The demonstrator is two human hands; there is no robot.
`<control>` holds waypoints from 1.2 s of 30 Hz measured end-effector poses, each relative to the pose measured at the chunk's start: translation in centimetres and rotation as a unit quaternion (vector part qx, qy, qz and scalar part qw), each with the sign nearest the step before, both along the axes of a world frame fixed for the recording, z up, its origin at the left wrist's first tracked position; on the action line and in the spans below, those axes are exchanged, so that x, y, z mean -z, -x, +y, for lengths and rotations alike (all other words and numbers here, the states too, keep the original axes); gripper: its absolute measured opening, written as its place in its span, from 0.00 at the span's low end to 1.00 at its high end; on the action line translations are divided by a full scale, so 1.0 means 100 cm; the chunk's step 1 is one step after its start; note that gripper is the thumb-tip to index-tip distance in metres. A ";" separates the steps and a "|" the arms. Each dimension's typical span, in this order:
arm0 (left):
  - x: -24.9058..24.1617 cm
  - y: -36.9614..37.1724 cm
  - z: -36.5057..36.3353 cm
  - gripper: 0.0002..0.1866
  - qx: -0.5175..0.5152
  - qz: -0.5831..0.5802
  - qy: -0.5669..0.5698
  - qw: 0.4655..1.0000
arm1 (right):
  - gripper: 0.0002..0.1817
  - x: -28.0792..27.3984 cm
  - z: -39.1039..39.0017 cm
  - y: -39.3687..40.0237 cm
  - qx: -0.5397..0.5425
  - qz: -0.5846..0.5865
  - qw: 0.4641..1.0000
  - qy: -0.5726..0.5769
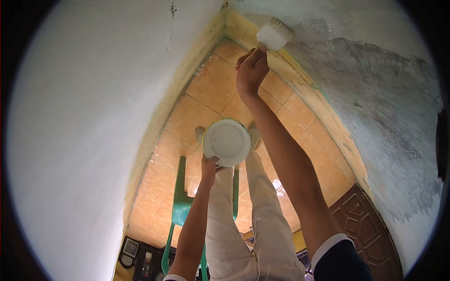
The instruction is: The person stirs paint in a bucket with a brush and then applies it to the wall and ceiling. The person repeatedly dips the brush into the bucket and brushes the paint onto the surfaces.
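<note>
My right hand (253,70) is closed round the handle of a wide paintbrush (274,35), its bristles against the right-hand wall (365,89) near the corner. White paint coats the brush, and the wall beside it shows a grey, patchy area next to whiter parts. Lower down, my left hand (210,168) grips the rim of a round paint bucket (227,142) with white inside. The bucket is held in front of my legs, above the floor.
A plain white wall (93,107) rises on the left. Orange floor tiles (183,117) with white specks lie below. A green plastic chair (182,206) stands by my legs. At lower right is a brown panelled door (365,229); a framed picture (130,247) is at lower left.
</note>
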State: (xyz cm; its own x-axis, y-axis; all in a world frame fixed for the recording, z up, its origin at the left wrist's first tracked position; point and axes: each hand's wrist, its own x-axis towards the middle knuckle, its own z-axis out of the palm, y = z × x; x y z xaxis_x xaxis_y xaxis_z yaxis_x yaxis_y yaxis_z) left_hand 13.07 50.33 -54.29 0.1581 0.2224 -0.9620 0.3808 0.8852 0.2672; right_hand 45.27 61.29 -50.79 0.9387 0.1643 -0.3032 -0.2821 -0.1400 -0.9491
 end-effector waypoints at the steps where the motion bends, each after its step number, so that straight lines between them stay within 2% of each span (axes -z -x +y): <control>1: 0.001 0.001 0.000 0.32 0.001 0.000 0.000 1.000 | 0.27 0.004 0.000 0.002 0.003 -0.065 0.998 0.005; 5: 0.004 0.001 0.000 0.32 0.000 -0.009 0.000 1.000 | 0.25 0.039 0.002 -0.012 0.016 -0.054 0.996 0.069; 7: 0.004 -0.003 -0.001 0.32 0.000 -0.009 -0.002 1.000 | 0.27 0.048 -0.001 -0.024 -0.027 0.000 0.986 0.163; 8: 0.003 -0.004 -0.001 0.31 -0.006 -0.010 -0.006 1.000 | 0.27 0.052 -0.002 -0.026 -0.026 -0.001 0.986 0.163; 10: 0.001 -0.005 -0.001 0.31 -0.013 -0.010 -0.011 1.000 | 0.28 0.054 0.000 -0.027 -0.035 0.129 0.986 0.100; 11: 0.001 -0.006 -0.001 0.31 -0.013 -0.009 -0.007 1.000 | 0.28 0.054 0.000 -0.027 -0.035 0.129 0.986 0.101; 13: 0.001 -0.007 0.001 0.31 -0.012 -0.010 -0.004 1.000 | 0.28 0.060 0.000 -0.031 -0.048 0.203 0.974 0.090; 17: -0.005 -0.006 0.007 0.31 -0.001 -0.007 -0.006 1.000 | 0.28 0.061 0.000 -0.037 -0.056 0.224 0.970 0.080; 19: -0.002 -0.003 0.006 0.31 0.004 -0.008 -0.004 1.000 | 0.26 0.058 -0.002 -0.043 0.010 0.261 0.965 0.030; 23: -0.001 0.002 0.004 0.32 -0.009 -0.008 -0.007 1.000 | 0.23 0.029 -0.010 -0.043 0.028 0.226 0.974 -0.017; 25: -0.002 0.002 0.004 0.32 -0.010 -0.003 -0.006 1.000 | 0.23 0.009 -0.010 -0.024 0.016 0.117 0.993 0.021; 26: -0.003 0.002 0.003 0.32 -0.005 -0.003 -0.006 1.000 | 0.23 0.003 -0.010 -0.014 0.016 0.119 0.993 0.020; 28: -0.001 0.004 0.002 0.32 0.000 -0.003 -0.007 1.000 | 0.24 0.006 -0.012 0.000 0.006 -0.013 1.000 0.023; 32: 0.000 0.002 -0.001 0.32 0.001 -0.004 -0.006 1.000 | 0.25 0.029 -0.008 -0.006 0.028 -0.045 0.997 0.062; 34: 0.001 0.001 -0.002 0.32 -0.001 -0.004 -0.007 1.000 | 0.24 0.051 -0.010 -0.021 -0.005 0.059 0.989 0.139; 36: 0.004 0.002 -0.005 0.32 -0.004 -0.012 -0.016 1.000 | 0.24 0.085 -0.013 -0.026 -0.016 0.042 0.983 0.179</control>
State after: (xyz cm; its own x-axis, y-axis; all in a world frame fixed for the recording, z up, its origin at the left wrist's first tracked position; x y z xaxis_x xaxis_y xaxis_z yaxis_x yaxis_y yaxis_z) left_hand 12.87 49.85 -54.69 0.1787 0.2539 -0.9506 0.3673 0.8791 0.3038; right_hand 47.90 60.00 -59.29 0.9036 0.0627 -0.4237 -0.3475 -0.4710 -0.8108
